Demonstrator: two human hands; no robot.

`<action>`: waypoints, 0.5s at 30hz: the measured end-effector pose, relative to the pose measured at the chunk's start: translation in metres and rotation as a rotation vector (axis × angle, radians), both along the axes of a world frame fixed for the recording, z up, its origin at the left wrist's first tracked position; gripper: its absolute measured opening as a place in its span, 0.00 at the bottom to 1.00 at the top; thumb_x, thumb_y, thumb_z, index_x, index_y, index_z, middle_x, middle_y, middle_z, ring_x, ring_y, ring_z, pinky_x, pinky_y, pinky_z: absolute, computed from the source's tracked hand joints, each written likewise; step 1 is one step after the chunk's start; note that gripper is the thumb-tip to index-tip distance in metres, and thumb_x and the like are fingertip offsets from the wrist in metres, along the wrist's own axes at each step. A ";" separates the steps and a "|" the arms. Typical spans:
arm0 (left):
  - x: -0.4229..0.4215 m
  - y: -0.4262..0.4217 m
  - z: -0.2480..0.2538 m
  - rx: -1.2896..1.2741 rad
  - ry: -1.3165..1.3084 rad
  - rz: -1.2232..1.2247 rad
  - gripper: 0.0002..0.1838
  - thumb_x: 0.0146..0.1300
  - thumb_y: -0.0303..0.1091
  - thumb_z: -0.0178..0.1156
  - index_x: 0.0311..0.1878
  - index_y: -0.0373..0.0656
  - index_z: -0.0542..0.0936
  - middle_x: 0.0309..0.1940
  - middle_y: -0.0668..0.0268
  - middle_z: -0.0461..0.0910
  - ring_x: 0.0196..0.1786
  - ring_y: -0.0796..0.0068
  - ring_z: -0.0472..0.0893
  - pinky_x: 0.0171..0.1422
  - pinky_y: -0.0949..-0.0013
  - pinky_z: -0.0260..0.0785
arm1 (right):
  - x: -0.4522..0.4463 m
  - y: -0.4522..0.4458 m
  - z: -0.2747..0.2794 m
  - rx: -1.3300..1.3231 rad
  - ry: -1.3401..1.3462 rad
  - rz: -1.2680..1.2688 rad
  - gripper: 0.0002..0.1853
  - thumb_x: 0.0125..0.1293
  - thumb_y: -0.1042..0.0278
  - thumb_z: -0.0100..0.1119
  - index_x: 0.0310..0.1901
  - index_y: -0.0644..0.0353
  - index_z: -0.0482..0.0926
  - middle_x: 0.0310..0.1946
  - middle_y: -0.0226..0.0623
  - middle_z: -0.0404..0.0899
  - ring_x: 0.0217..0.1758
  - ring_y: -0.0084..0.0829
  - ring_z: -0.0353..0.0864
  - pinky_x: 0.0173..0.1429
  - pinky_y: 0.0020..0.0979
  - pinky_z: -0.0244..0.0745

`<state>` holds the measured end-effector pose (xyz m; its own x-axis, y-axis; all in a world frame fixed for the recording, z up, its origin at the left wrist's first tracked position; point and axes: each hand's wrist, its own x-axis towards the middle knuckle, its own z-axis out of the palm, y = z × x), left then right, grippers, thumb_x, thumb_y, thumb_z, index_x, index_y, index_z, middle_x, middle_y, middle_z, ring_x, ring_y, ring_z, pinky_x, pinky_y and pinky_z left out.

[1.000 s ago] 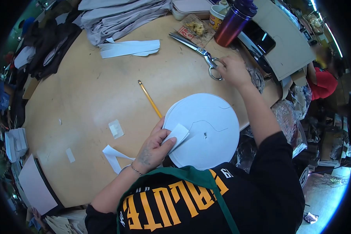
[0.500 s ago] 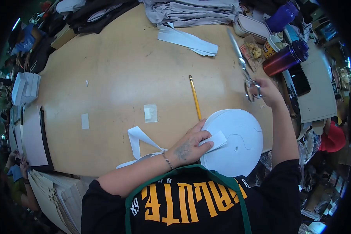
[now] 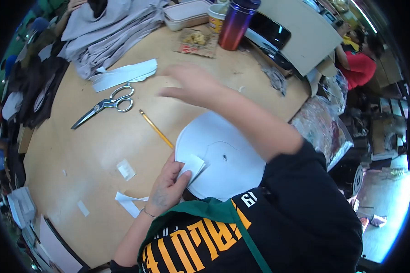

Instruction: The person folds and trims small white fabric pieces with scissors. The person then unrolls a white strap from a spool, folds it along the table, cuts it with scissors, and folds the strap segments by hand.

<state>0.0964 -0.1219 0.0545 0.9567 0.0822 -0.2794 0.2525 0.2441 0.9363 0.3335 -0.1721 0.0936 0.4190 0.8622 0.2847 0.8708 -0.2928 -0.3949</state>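
Your left hand [image 3: 168, 184] is at the left edge of a large, round white disc [image 3: 241, 170] at the near side of the wooden table [image 3: 100, 154]. Its fingers are closed, thumb on top, pinching a folded white strip [image 3: 193, 166] that extends rightward over the disc. A thin dark thread [image 3: 232, 142] curves across the disc's face.

Your right hand [image 3: 180, 84] is in the air beyond the disc (blurred, so its fine detail is lost). Thumb and fingers stand well apart, pointing left, with nothing visible between them.

To the left, metal scissors [image 3: 105, 105] lie flat, blades toward the near left, handles toward the far right. Just beyond them is a fan of white strips [image 3: 127, 73], in front of grey fabric [image 3: 116, 38] heaped at the far left. A yellow pencil [image 3: 156, 128] lies between scissors and disc, its near end close to your left hand. A loose white band [image 3: 128, 204] rests left of your wrist. At the far side stands a purple-and-red bottle [image 3: 235, 28], beside an open packet of yellow food [image 3: 197, 40].
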 end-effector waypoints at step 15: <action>0.051 -0.040 0.032 0.086 0.220 -0.044 0.08 0.64 0.30 0.52 0.43 0.37 0.73 0.28 0.72 0.69 0.28 0.86 0.66 0.29 0.80 0.59 | -0.096 -0.250 -0.035 0.265 1.074 -0.820 0.35 0.58 0.65 0.60 0.65 0.66 0.57 0.55 0.47 0.71 0.56 0.34 0.71 0.62 0.32 0.64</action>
